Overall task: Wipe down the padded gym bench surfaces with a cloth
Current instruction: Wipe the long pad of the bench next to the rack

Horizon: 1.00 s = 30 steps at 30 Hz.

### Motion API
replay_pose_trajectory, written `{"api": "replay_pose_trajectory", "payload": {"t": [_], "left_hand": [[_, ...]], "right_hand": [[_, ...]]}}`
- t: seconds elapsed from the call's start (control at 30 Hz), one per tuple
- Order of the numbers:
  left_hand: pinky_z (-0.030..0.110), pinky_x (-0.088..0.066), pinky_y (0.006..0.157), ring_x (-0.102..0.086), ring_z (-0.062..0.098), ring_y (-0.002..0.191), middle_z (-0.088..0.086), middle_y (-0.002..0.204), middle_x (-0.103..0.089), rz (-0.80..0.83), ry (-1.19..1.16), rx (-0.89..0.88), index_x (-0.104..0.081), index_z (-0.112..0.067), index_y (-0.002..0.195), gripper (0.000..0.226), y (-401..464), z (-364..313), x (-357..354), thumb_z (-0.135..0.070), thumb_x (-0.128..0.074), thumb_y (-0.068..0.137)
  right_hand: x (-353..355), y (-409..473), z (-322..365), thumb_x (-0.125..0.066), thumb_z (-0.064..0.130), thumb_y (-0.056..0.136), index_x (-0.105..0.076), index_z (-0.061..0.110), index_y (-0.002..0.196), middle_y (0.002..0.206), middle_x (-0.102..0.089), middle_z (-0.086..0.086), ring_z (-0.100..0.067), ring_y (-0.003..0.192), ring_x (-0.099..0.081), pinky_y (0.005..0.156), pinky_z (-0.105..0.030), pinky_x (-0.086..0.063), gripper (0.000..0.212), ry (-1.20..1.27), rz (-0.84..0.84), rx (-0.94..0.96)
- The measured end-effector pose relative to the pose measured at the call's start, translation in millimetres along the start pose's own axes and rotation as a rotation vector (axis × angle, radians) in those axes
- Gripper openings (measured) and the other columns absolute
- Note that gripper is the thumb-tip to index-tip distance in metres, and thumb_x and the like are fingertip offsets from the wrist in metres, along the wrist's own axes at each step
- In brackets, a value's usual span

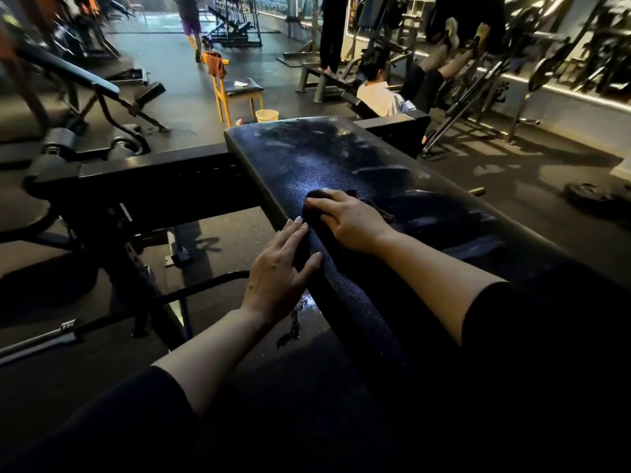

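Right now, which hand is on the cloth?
The right hand, pressing the dark cloth onto the bench pad; the left hand rests bare on the pad's edge.

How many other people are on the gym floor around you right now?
3: a seated person in a white top at the leg press, one standing in dark trousers behind, one in purple shorts walking far left. Equipment may hide others.
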<state>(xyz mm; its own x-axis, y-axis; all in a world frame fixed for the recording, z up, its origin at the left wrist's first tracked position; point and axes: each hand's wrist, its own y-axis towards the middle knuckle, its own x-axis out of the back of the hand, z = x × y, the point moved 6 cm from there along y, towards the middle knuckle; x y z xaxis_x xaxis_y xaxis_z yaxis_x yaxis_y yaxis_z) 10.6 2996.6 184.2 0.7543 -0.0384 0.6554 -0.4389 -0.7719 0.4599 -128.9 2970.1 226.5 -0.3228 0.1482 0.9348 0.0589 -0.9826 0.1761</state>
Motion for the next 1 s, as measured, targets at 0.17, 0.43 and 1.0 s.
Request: {"api": "replay_pose_trajectory", "payload": {"t": [0.17,0.43,1.0], "left_hand": [[0.033,-0.044,0.093,-0.054,0.022,0.112,0.005,0.120,-0.059,-0.068,0.005,-0.113,-0.059,-0.010,0.116,0.051,11,5,9,-0.048,-0.045,0.085],[0.036,-0.045,0.093,-0.054,0.023,0.107,0.008,0.113,-0.060,0.106,-0.045,-0.437,-0.061,-0.004,0.107,0.037,41,-1,2,-0.034,-0.050,0.088],[0.039,-0.051,0.073,-0.060,0.025,0.089,0.004,0.101,-0.061,0.462,0.015,-0.670,-0.066,-0.013,0.089,0.038,96,-60,-52,-0.042,-0.043,0.078]], "right_hand": [[12,-86,19,-0.048,0.024,0.098,-0.048,0.035,0.137,0.153,-0.032,0.007,-0.016,0.136,-0.037,0.113,-0.035,-0.029,0.041,0.044,-0.001,0.109],[6,-8,-17,-0.040,0.024,0.101,-0.040,0.030,0.143,0.157,-0.025,-0.002,-0.022,0.141,-0.029,0.113,-0.027,-0.021,0.043,-0.087,-0.036,-0.238],[39,-53,-94,-0.039,0.022,0.101,-0.041,0.027,0.143,0.157,-0.024,-0.004,-0.023,0.143,-0.025,0.115,-0.033,-0.021,0.042,-0.107,-0.113,-0.511]]}}
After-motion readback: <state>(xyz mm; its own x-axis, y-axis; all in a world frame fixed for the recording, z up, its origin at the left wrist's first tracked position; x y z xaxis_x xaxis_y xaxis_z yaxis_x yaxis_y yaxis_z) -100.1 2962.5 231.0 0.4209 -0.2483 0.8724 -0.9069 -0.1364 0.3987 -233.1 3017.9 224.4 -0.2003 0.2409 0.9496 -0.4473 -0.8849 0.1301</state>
